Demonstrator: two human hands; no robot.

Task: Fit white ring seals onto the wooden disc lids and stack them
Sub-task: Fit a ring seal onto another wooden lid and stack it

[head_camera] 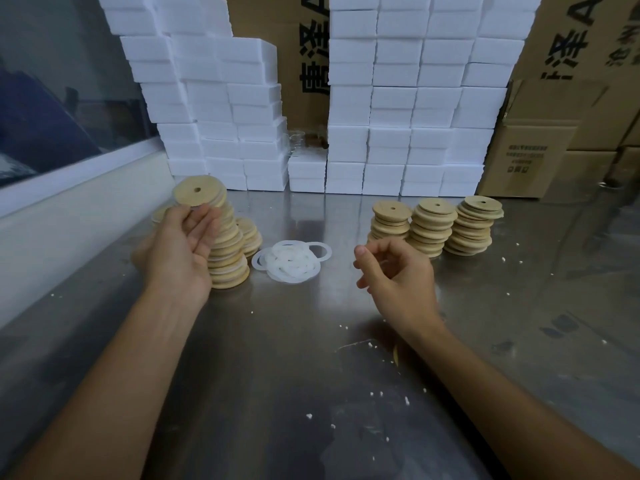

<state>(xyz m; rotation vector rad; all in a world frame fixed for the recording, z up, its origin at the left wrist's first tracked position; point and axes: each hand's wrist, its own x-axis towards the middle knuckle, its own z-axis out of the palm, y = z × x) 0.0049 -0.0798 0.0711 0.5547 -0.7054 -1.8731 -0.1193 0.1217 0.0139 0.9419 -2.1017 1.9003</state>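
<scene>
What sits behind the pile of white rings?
Behind the rings is bare steel table, then stacked white boxes. The table under the rings is covered.

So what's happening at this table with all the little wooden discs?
A person is fitting white ring seals onto wooden disc lids. The left hand holds one lid up beside a tall leaning stack. The right hand hovers with curled fingers, apparently empty. Three more lid stacks stand at the right.
</scene>
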